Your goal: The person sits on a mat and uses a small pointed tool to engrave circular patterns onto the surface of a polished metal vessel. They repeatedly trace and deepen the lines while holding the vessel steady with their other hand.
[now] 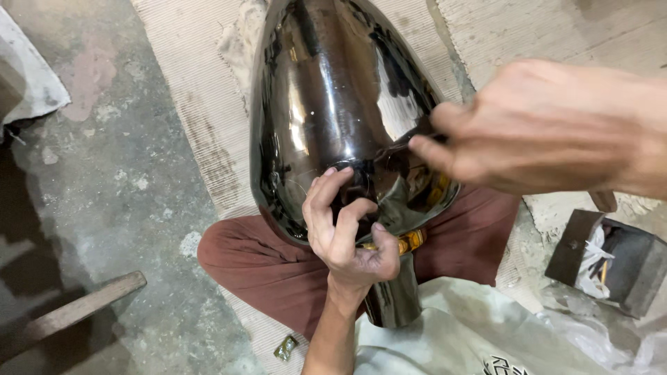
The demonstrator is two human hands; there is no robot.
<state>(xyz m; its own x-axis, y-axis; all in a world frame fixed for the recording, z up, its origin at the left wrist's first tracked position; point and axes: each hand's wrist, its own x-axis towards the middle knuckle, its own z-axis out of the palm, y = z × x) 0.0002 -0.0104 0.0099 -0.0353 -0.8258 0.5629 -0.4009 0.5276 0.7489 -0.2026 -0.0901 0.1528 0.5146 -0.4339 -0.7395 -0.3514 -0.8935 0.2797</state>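
Large glossy black vase (333, 104), egg-shaped body narrowing to a neck, lying tilted across the lap of a seated person, neck end toward the body, wide end pointing away over a pale woven mat (194, 90) on the floor. A gold-coloured patterned band (410, 241) rings the vase where body meets neck. Left hand (347, 229) sits at the lower body of the vase just above that band, fingers (326, 191) curled and pressed against the black surface, thumb bent in toward them; gripping the vase wall rather than closed round it. Right hand (535, 128) comes in from the right of the vase, motion-blurred, fingertips pinched together and touching the vase's shoulder; cannot tell whether anything is held between them. Brown trousers (278, 271) under the vase. Left of the vase, bare concrete floor (118, 180) and a wooden stick (76, 309). Right of the vase, a dark open box (625, 260) with white scraps inside.
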